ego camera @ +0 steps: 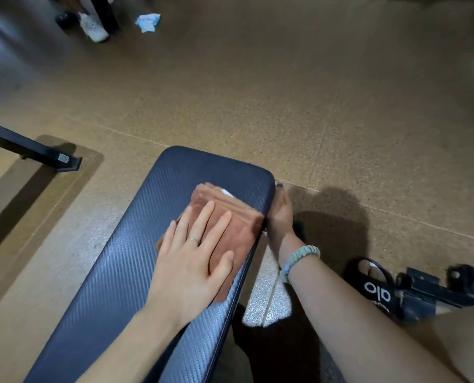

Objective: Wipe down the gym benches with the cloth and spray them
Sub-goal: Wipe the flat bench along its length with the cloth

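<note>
Left hand point(187, 268) flat on cloth point(227, 230); cloth at bench point(136, 236) right edge.

Folded cloth on the padded bench, as I see it from the head view.

The cloth point(224, 233) is rust-brown, folded into a thick rectangle with its layered edges showing at the far end, and lies flat near the far end of the bench point(136, 244), toward its right edge. The bench pad is dark blue-black with a woven, carbon-like texture, rounded corners, and runs diagonally across my view.
</note>
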A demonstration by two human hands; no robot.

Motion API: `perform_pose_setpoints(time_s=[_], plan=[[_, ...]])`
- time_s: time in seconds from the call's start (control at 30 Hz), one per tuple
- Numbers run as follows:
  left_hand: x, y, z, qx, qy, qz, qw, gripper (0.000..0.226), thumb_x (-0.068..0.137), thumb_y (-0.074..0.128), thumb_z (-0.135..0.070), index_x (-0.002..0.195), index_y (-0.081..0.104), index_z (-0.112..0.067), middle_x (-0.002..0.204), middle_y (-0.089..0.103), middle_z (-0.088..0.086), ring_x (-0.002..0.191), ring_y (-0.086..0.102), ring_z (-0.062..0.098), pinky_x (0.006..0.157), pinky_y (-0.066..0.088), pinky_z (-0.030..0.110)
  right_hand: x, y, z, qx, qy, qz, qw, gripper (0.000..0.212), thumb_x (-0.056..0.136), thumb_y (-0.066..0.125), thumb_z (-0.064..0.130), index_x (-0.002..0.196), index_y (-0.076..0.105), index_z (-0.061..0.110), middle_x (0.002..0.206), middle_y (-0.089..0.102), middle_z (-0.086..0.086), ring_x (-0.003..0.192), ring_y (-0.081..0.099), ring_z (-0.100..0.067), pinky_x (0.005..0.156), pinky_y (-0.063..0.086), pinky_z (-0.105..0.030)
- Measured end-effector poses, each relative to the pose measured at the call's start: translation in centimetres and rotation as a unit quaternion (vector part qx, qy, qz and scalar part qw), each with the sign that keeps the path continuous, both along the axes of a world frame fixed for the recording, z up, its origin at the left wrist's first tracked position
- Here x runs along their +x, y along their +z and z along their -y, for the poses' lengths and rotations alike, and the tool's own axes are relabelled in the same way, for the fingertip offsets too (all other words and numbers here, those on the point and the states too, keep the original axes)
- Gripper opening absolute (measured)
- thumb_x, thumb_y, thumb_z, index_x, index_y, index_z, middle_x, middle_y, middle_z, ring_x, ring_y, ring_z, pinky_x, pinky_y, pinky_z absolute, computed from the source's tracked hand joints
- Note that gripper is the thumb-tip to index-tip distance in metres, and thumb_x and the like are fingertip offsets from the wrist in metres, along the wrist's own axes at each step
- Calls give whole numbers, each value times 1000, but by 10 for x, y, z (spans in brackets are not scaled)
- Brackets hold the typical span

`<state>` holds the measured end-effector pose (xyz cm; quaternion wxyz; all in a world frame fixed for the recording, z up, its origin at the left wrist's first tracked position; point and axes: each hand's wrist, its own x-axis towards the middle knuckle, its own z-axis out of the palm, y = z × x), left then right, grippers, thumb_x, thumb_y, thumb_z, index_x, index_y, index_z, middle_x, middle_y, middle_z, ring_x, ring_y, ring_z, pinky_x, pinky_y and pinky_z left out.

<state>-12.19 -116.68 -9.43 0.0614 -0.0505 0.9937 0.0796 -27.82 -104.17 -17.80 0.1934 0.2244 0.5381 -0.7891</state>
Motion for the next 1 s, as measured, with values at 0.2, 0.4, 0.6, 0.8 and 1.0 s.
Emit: perform_pose_setpoints(time_s=[0.2,0.4,0.6,0.8,1.0], plan=[[-46,-3,14,-13,12,-4,1000,65,98,28,-62,160,27,-43,172,17,-8,159,14,28,128,12,49,-10,12,-2,-4,44,74,996,33,105,43,40,98,63,16,100,66,-8,97,63,-26,83,48,-33],[-135,-5,18,6,68,-3,998,60,102,26,-60,160,25,-44,172,16,-8,158,8,26,128,7,52,-5,38,-6,102,63,41,992,35,108,35,44,104,63,24,105,68,-2,98,64,-21,96,52,-39],[-26,-2,14,-10,51,-18,999,66,101,26,-60,162,26,-36,172,15,-4,159,10,27,127,14,51,15,45,-1,152,63,-132,977,24,111,34,31,123,55,30,114,59,21,103,53,13,85,38,-11],[-92,-7,24,-16,41,-29,999,64,99,28,-59,160,30,-40,171,20,-5,157,16,30,127,14,51,13,32,5,94,68,-103,988,26,110,32,42,134,45,38,131,47,26,123,44,6,109,29,-26],[-130,-5,24,-1,63,-14,998,63,102,22,-58,161,27,-38,171,19,-5,158,10,28,128,8,51,13,43,-3,218,98,-158,958,42,112,28,35,146,48,22,130,49,16,121,45,-3,103,32,-25]])
